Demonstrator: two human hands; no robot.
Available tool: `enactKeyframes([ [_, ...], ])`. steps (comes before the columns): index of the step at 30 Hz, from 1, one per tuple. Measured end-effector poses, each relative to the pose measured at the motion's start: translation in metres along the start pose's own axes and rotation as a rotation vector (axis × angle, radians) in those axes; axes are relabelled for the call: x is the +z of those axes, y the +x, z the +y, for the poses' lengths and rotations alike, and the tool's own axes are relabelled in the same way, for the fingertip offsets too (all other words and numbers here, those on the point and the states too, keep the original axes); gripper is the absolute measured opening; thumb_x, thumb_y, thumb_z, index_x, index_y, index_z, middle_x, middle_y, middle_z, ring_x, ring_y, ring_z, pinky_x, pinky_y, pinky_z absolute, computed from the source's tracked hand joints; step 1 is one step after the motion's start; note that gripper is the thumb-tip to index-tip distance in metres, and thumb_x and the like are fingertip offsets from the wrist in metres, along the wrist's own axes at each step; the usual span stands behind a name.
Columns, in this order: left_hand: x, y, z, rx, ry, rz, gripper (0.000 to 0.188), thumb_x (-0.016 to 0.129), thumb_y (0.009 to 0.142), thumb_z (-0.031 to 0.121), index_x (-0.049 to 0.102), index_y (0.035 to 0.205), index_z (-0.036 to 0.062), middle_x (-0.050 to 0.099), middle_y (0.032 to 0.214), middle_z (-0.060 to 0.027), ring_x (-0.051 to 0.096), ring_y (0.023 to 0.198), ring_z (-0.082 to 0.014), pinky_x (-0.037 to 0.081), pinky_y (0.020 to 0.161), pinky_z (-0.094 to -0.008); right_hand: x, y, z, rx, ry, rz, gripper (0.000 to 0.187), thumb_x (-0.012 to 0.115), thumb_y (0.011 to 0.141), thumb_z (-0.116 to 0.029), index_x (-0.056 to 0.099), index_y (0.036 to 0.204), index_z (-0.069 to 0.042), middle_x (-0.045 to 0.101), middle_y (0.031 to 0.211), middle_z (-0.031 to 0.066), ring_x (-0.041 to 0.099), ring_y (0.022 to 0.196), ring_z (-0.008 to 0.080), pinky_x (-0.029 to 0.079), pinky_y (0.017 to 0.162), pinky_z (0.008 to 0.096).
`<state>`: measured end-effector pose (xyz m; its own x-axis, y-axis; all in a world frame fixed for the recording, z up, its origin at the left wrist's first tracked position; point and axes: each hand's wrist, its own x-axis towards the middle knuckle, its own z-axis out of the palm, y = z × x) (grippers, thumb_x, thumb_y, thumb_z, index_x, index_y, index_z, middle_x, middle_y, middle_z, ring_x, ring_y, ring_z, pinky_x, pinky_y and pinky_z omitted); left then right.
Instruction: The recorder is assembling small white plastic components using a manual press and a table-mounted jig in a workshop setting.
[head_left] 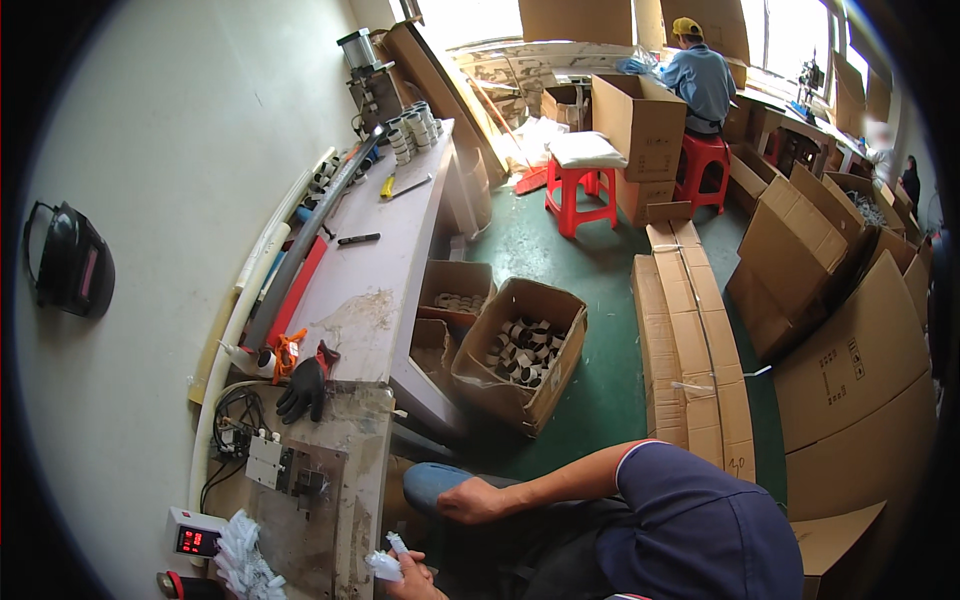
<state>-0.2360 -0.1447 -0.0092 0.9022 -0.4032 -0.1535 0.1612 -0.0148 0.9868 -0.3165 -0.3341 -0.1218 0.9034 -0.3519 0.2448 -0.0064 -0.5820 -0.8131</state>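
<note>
My left hand (412, 580) is closed around a couple of small whitish translucent plastic pieces (383, 565), at the near edge of the metal worktop (350, 500). Similar pieces lie in a pile (245, 560) farther left on the worktop. Curled against my blue-clad knee (430, 482), my right hand (474, 501) has its fingers closed; whether anything is in them is hidden. A small metal fixture (285, 467) with cables is mounted on the worktop beyond my left hand. A white box with a red digital display (197, 535) stands beside the pile.
A black-and-red glove (305, 385) lies on the long table (350, 290). Cartons of white rings (525, 350) stand on the floor beside it. Flat strapped cartons (690, 350) and large boxes (850, 350) are at right. A person (697, 85) sits far off near a red stool (568, 205).
</note>
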Motion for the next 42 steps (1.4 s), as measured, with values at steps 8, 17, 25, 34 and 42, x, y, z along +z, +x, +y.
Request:
enactKeyframes([
  [8, -0.001, -0.007, -0.042, -0.142, 0.005, -0.017, 0.018, 0.068, 0.099, 0.023, 0.070, 0.094, 0.0063, 0.061, 0.071, 0.0022, 0.037, 0.046, -0.0032, 0.027, 0.041, -0.0220, -0.005, 0.001, -0.004, -0.037, -0.001, 0.065, 0.010, 0.063, 0.091, -0.017, 0.065, 0.097, -0.008, 0.066, 0.081, 0.0173, 0.067, 0.077, 0.0386, 0.054, 0.066, 0.0448],
  [17, 0.049, 0.017, -0.047, -0.178, 0.004, -0.291, 0.017, 0.056, 0.101, 0.008, 0.053, 0.117, 0.0009, 0.062, 0.077, -0.0067, 0.046, 0.049, -0.0057, 0.035, 0.040, -0.0209, -0.128, 0.023, 0.029, 0.548, 1.341, 0.532, 0.053, 0.067, 0.092, -0.053, 0.057, 0.118, -0.007, 0.063, 0.105, 0.0085, 0.068, 0.076, 0.0209, 0.058, 0.058, 0.0353],
  [25, 0.114, 0.068, 0.027, 0.047, -0.067, -0.481, 0.012, 0.057, 0.103, 0.011, 0.057, 0.109, 0.0016, 0.063, 0.076, -0.0044, 0.047, 0.050, -0.0049, 0.037, 0.042, -0.0201, -0.323, -0.042, 0.066, 0.233, 1.303, 1.032, 0.069, 0.056, 0.095, -0.057, 0.045, 0.135, -0.001, 0.060, 0.123, 0.0194, 0.066, 0.104, 0.0382, 0.057, 0.086, 0.0544],
  [34, 0.096, 0.050, -0.009, -0.061, -0.054, -0.432, 0.011, 0.058, 0.102, 0.011, 0.059, 0.109, 0.0017, 0.062, 0.075, -0.0049, 0.046, 0.049, -0.0051, 0.036, 0.041, -0.0195, -0.200, -0.038, 0.099, 0.805, 1.225, 0.844, 0.020, 0.063, 0.095, -0.026, 0.066, 0.093, -0.006, 0.066, 0.076, 0.0057, 0.065, 0.063, 0.0184, 0.055, 0.057, 0.0330],
  [42, 0.079, 0.037, -0.033, -0.132, -0.066, -0.345, 0.015, 0.058, 0.102, 0.008, 0.058, 0.115, 0.0007, 0.063, 0.076, -0.0058, 0.045, 0.049, -0.0051, 0.034, 0.041, -0.0192, -0.124, 0.002, 0.018, 0.723, 1.045, 0.387, 0.021, 0.069, 0.094, -0.022, 0.064, 0.097, -0.002, 0.066, 0.079, 0.0047, 0.062, 0.060, 0.0117, 0.051, 0.051, 0.0245],
])
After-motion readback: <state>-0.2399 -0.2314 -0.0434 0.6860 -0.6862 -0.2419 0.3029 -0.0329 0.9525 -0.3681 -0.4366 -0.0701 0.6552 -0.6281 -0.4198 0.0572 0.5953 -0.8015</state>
